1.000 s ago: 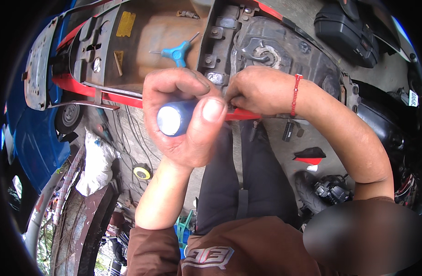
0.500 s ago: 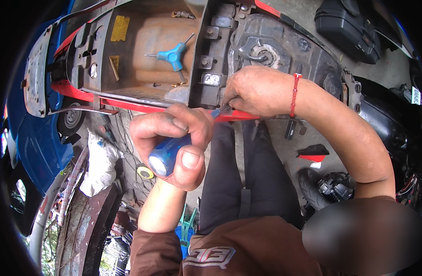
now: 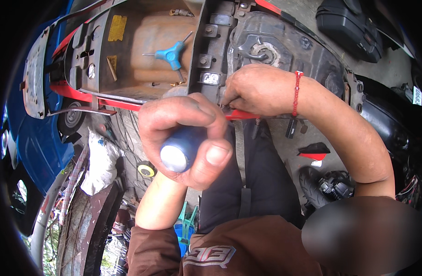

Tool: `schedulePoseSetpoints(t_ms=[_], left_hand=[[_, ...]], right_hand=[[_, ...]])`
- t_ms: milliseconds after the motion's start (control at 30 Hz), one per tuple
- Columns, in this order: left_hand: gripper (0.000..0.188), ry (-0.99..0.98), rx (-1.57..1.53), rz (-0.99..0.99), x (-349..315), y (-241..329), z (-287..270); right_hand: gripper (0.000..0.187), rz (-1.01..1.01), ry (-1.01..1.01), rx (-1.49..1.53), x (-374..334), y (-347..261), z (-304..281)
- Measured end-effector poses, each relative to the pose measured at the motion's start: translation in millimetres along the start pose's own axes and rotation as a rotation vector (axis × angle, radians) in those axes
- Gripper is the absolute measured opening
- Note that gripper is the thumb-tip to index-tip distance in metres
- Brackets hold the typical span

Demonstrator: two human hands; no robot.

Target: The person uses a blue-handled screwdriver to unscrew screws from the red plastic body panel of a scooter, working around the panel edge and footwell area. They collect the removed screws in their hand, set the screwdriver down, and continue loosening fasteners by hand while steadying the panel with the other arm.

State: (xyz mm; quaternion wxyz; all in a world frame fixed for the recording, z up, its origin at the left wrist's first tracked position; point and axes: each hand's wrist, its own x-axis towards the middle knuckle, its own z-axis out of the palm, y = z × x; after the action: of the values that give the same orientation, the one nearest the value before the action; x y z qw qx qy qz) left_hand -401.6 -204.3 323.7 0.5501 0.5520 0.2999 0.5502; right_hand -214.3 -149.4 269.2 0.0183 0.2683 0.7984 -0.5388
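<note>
My left hand (image 3: 185, 119) is wrapped round the blue handle of a screwdriver (image 3: 175, 149), whose pale butt end points up toward me. The hand hides its shaft and tip. Bent over the near side of the motorcycle body is my right hand (image 3: 252, 89), with a red cord bracelet at the wrist. Its fingers are closed and turned down at the red side panel (image 3: 241, 114); what they hold, if anything, is hidden. Both hands are near each other at this edge. Beyond them lies the motorcycle's open storage compartment (image 3: 146, 34), beside the black tank cover (image 3: 307, 64).
A blue three-way wrench (image 3: 169, 56) lies in the compartment. At the back right stands a black case (image 3: 346, 30). On the floor lie a black-and-red part (image 3: 313, 151), a yellow ring-shaped object (image 3: 146, 170) and a white bag (image 3: 102, 156). Blue bodywork (image 3: 40, 147) stands at the left.
My left hand has moved a little to the right with the screwdriver, its handle now pointing more straight at me. The right hand has stayed nearly in place.
</note>
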Motion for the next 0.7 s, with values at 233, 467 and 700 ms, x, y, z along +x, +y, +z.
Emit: schedulePoseSetpoints(t_ms=[233,467,700], left_hand=[[0.059,-0.260,-0.052,0.024,7,-16,11],[0.044,-0.304,0.272,0.168,-3,-8,3],[0.081,-0.230,-0.264,-0.046,-22,7,2]], right_hand=[[0.013,0.003,-0.022,0.065,1,1,-2],[0.014,0.061,-0.044,0.046,-1,-2,-1],[0.021,-0.015,-0.070,0.035,-2,-2,-3]])
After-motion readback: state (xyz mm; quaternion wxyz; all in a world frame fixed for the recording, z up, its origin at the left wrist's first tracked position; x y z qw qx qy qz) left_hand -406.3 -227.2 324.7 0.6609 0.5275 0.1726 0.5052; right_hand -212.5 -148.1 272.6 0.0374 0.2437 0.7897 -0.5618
